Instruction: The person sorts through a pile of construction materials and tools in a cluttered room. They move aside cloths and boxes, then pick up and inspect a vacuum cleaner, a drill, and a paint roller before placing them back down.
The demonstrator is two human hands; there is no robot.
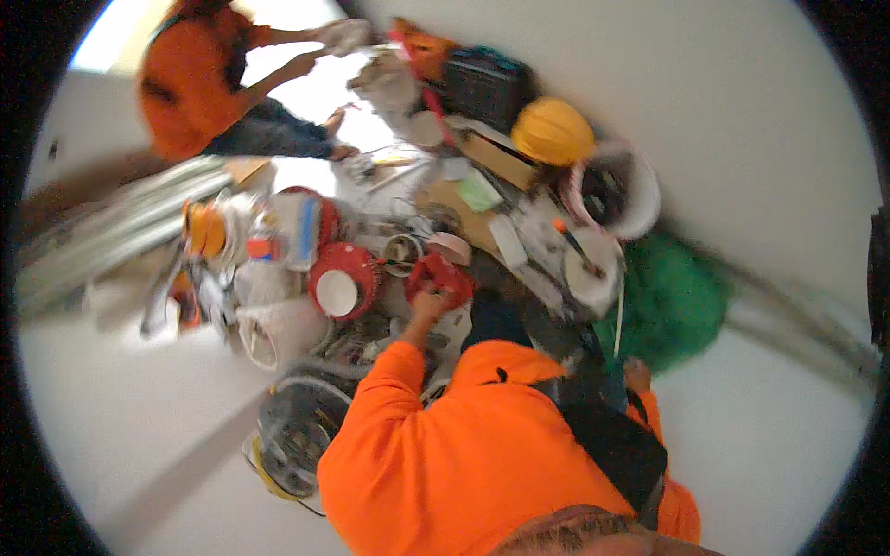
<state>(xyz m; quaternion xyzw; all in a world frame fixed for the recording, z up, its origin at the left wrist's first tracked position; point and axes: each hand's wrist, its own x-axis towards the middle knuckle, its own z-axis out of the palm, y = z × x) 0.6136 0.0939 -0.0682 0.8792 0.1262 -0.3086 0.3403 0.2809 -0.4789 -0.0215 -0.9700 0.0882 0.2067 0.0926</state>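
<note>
Left hand (429, 304) at the red container (434, 271)

Head view: the hand meets the red container's near side, below a pink tub (451, 246); blur hides how far its fingers close. The right hand (636, 374), near green material (681, 301), is unreadable too. Likely light, stiff plastic, best held by the rim

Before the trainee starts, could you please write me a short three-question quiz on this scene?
1. Which of the person's own hands is at the red container?
2. True or false: the yellow dome-shaped object appears higher in the picture than the green heap.
3. Fill in: the co-worker at the upper left wears an ____ top.

Key:
1. The left hand.
2. True.
3. Orange.
</note>
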